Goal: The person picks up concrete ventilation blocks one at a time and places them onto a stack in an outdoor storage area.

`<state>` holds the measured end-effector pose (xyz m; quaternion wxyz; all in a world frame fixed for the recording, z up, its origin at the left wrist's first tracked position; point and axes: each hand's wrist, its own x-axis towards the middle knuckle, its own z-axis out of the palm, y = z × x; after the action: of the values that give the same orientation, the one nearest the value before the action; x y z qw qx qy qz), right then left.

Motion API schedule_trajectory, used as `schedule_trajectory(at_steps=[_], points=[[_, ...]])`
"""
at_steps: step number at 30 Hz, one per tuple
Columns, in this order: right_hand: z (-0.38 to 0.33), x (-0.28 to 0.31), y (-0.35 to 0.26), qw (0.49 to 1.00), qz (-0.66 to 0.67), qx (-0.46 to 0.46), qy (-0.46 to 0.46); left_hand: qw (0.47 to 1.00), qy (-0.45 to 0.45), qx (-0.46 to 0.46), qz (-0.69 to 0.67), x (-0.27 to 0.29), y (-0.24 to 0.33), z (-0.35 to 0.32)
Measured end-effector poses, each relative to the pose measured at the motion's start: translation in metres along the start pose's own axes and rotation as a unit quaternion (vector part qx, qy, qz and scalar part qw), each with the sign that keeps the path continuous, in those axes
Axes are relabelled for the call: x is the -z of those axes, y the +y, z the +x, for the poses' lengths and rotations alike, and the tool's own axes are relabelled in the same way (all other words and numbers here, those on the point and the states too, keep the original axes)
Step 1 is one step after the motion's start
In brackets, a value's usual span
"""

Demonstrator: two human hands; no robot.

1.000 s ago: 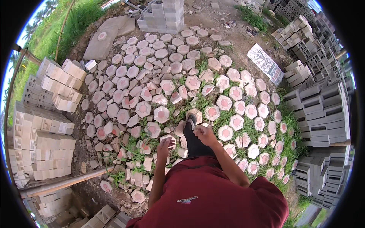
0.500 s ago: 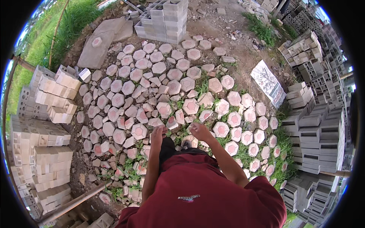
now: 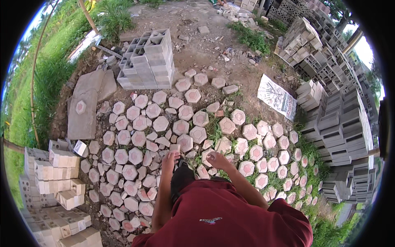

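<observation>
Now that the block stack [image 3: 150, 68] looks nearer, suggesting a forward walk, pavers [image 3: 129, 172] lie below and around the left hand [image 3: 169, 159] and right hand [image 3: 219, 161], held apart, loosely curled and seemingly empty.

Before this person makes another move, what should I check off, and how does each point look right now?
1. Left hand empty: cannot tell; a pale stone shows right at its fingertips in this view.
2. Right hand empty: ok, it seems; fingers curled, nothing visible in them.
3. Even footing: not ok; broken rubble lies among the hexagonal pavers.
4. Grey block stack ahead standing upright: ok.
5. Printed white sack away from both hands: ok, lying ahead to the right.
</observation>
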<state>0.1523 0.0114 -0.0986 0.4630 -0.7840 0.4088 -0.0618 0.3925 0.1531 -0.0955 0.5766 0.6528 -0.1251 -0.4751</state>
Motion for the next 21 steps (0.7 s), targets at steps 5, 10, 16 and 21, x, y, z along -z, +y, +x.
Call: schedule_trajectory(at_steps=[5, 10, 16, 21], points=[[0.058, 0.026, -0.084, 0.995, 0.087, -0.012, 0.049, 0.981, -0.070, -0.067, 0.168, 0.033, 0.050, 0.082], [0.079, 0.032, -0.074, 0.979, 0.123, -0.031, 0.160, 0.971, -0.122, -0.077, 0.192, 0.017, 0.094, 0.141], [0.125, 0.035, -0.052, 0.972, 0.091, -0.142, 0.161, 0.973, -0.171, -0.020, 0.155, -0.014, 0.118, 0.182], [0.200, 0.058, -0.054, 0.975, 0.130, -0.064, 0.167, 0.957, -0.182, -0.007, 0.226, -0.027, 0.092, 0.249]])
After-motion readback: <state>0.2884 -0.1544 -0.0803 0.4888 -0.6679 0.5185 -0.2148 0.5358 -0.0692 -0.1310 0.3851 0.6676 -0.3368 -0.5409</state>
